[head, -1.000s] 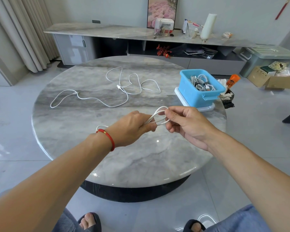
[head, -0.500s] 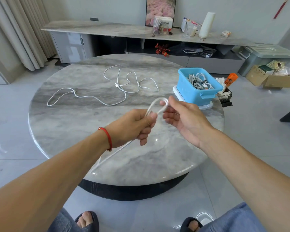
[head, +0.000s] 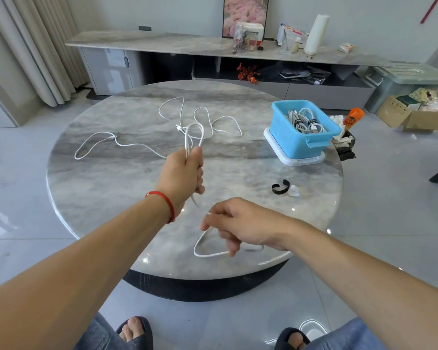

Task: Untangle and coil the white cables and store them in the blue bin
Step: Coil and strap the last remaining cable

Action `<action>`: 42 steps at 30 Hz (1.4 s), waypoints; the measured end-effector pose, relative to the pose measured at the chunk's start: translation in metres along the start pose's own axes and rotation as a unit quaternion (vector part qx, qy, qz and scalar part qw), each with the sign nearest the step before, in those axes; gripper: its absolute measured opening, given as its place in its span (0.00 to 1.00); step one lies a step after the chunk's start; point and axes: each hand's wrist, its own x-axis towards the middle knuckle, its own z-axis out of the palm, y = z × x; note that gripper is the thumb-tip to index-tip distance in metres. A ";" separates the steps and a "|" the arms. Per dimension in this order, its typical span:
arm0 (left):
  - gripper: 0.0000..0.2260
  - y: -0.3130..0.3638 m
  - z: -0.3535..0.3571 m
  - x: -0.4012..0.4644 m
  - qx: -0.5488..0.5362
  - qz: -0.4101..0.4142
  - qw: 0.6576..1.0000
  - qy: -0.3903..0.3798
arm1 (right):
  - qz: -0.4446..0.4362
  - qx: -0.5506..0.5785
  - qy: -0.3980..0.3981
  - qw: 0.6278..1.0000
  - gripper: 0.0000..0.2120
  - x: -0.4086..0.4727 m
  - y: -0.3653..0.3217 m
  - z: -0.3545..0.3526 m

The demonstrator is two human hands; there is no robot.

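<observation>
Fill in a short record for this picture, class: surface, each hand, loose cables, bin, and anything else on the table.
surface: round marble table
left hand: grips a folded loop of white cable, held upright
right hand: fingers curled at the cable's slack near the table's front edge; blurred
loose cables: spread uncoiled across the far side
blue bin: on a white lid, holds coiled cables
other: black strap

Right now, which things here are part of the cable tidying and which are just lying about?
Part of the job:
left hand holding the looped cable
right hand
loose cables
blue bin
black strap

Just lying about:
orange packet
cardboard box
white roll
</observation>
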 end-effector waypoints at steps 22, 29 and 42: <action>0.17 0.011 -0.001 -0.025 0.138 -0.135 0.912 -0.363 | -0.047 -0.224 0.296 0.927 0.15 -0.019 0.007 -0.062; 0.15 0.005 0.005 -0.029 0.233 0.015 0.932 -0.277 | -0.028 -0.148 0.327 0.933 0.13 -0.020 0.020 -0.078; 0.13 -0.004 0.015 -0.035 0.214 -0.012 0.925 -0.315 | -0.091 0.213 0.291 0.928 0.05 -0.015 0.020 -0.071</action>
